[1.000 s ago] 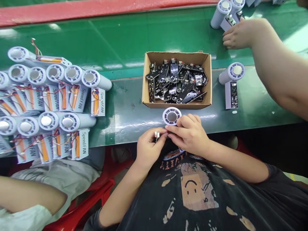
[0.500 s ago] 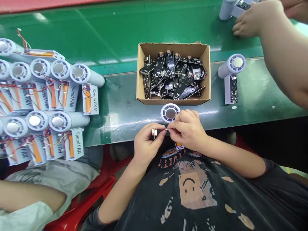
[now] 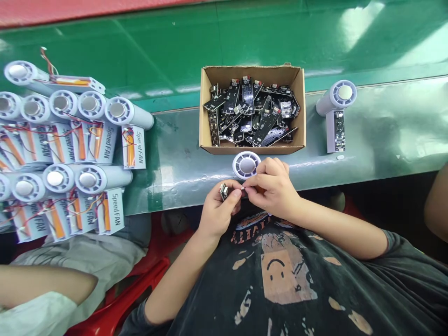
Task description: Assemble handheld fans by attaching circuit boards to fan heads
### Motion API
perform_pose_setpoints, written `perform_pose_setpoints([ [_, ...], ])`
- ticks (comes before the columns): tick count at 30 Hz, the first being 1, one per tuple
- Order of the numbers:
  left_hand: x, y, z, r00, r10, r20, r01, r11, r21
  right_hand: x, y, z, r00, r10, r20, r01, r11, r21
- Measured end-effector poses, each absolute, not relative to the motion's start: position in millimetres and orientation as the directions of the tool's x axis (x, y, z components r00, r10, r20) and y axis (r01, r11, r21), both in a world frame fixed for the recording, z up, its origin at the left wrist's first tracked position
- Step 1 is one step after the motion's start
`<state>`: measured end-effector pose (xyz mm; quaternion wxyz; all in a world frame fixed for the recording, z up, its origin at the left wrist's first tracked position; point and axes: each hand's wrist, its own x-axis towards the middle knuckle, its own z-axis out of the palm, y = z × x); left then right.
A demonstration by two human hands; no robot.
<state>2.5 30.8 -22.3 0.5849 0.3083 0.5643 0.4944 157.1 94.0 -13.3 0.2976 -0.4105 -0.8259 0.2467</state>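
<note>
My left hand is closed around a small circuit board, whose end with a pale component sticks up between thumb and fingers. Just right of it, my right hand pinches a tiny white connector at the tips of thumb and forefinger. The two hands' fingertips nearly meet there. Behind them stands a pale lilac handheld fan, its round vented end facing up. My right hand hides most of the fan's lower part.
An open cardboard box of black circuit boards lies beyond the fan. At right is another fan with a board in its handle. Several fans with orange-wrapped cells and loose wires crowd the left. A neighbour's arm shows at lower left.
The board in my left hand has tilted, and that hand has turned slightly. My right hand keeps its pinch. Another person's hands and fan have left the upper right.
</note>
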Motion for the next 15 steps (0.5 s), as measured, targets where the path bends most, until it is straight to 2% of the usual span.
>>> perform_pose_setpoints([
  [2,-3,29,-16,-0.086,0.933,-0.348,-0.271,0.315,0.91,156,95,-12,-0.481,0.84,0.252,0.544,0.511,-0.666],
  [4,-10,24,-10,-0.061,0.943,-0.327,-0.222,0.307,0.926,156,95,-12,-0.486,0.841,0.24,0.555,0.509,-0.659],
  [7,-19,16,-6,-0.117,0.947,-0.299,0.076,0.309,0.948,154,96,-11,-0.502,0.829,0.246,0.58,0.534,-0.615],
  [10,-20,12,-4,-0.168,0.968,-0.185,0.426,0.24,0.872,150,96,-9,-0.53,0.801,0.276,0.6,0.585,-0.545],
  [12,-16,13,-3,-0.154,0.984,-0.089,0.568,0.161,0.807,147,96,-7,-0.552,0.778,0.298,0.601,0.62,-0.505],
  [15,-11,14,-4,-0.136,0.991,0.005,0.677,0.089,0.731,142,96,-5,-0.568,0.766,0.302,0.609,0.638,-0.472],
])
